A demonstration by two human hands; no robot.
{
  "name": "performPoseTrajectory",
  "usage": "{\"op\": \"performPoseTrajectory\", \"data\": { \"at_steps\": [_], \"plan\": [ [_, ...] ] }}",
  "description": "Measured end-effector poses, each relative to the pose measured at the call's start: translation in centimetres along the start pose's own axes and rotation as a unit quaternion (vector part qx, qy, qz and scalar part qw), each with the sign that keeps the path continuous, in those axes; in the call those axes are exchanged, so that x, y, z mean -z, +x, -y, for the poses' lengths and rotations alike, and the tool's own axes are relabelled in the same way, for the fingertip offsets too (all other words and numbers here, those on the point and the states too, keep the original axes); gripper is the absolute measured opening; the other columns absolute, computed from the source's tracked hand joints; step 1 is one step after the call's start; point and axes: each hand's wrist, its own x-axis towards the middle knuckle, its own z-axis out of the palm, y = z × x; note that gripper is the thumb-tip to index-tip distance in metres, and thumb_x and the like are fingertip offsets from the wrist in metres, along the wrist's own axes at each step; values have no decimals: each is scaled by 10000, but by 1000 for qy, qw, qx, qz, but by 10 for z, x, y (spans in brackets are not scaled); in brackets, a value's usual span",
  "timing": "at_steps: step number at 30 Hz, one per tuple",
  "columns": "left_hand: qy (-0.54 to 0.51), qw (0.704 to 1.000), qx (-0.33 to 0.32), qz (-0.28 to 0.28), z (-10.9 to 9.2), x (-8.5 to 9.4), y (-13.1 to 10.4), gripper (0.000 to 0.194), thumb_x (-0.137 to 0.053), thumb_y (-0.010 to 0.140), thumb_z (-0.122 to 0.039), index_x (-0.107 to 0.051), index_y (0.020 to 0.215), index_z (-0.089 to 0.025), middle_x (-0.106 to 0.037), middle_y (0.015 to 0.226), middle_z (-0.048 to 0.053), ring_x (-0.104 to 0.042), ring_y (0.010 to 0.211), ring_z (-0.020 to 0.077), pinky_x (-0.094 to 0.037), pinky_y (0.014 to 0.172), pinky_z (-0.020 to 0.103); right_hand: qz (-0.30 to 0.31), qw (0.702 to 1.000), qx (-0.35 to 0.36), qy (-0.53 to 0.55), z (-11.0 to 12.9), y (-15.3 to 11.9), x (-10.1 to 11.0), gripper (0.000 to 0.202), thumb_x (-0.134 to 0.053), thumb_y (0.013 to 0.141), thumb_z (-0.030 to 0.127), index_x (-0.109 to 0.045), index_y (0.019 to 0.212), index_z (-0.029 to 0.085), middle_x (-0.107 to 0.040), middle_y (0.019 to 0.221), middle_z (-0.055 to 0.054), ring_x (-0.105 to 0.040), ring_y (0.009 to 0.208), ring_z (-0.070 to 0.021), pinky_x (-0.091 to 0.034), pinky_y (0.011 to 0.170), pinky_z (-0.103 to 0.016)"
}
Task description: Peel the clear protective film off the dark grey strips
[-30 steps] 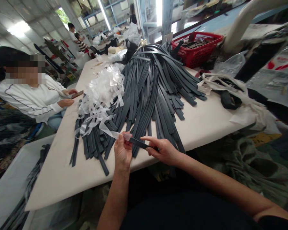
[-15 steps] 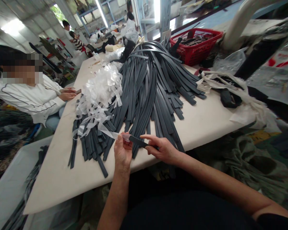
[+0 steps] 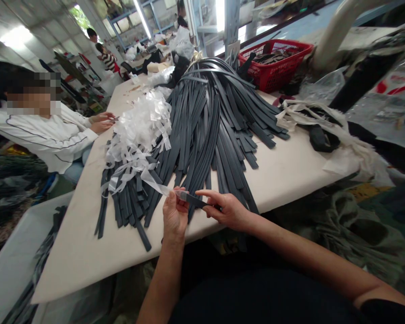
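Note:
My left hand [image 3: 176, 208] pinches a clear plastic ribbon [image 3: 155, 185] that trails back to a tangled pile of clear ribbon [image 3: 138, 121]. Between thumb and fingers, my right hand [image 3: 227, 210] grips a dark grey strap [image 3: 196, 201]. The strap's end meets the ribbon at my left fingertips, and the ribbon overlaps it there. Whether the two are attached I cannot tell. Behind my hands a large bundle of dark grey straps [image 3: 202, 121] fans out over the table, tied at its far end.
The pale table [image 3: 74, 252] has its near edge just under my hands. A red basket [image 3: 273, 67] stands at the back right, with white cloth strips [image 3: 313, 112] nearby. At the left sits a co-worker [image 3: 43, 130] in white. A white bin [image 3: 16, 252] holds more straps.
My left hand has shifted slightly right, bringing the ribbon further over the strap's end. The co-worker's hands have moved up and right, toward the ribbon pile.

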Motion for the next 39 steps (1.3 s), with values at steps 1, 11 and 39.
{"op": "performPoseTrajectory", "data": {
  "at_steps": [1, 11, 39],
  "plan": [
    [1, 1000, 11, 0, 2, -1, -3, 381, -924, 550, -380, -738, 811, -175, -775, 753, 18, -715, 652, 141, -555, 645, 229, 0, 1000, -2, -5, 0, 1, 0, 462, -547, 883, 154, -531, 1343, 195, -679, 678, 43, -576, 551, -100, -438, 591, -199],
    [20, 996, 81, -11, 33, 0, -23, 412, -955, 477, -324, -755, 801, -167, -782, 756, 35, -723, 658, 145, -580, 625, 208, -2, 994, -9, -105, 0, 11, 5, 358, -524, 974, 270, -560, 1322, 192, -736, 802, 0, -667, 686, -135, -473, 675, -221],
    [-48, 965, -258, 9, -131, -48, -8, 130, -726, 843, -335, -654, 828, -229, -726, 718, -174, -671, 654, 28, -590, 720, 145, -13, 909, -149, -388, -57, 46, 84, 735, -639, 738, 264, -454, 1441, 161, -247, 1615, -160, -202, 1477, -345, -374, 1043, -624]
  ]
}}
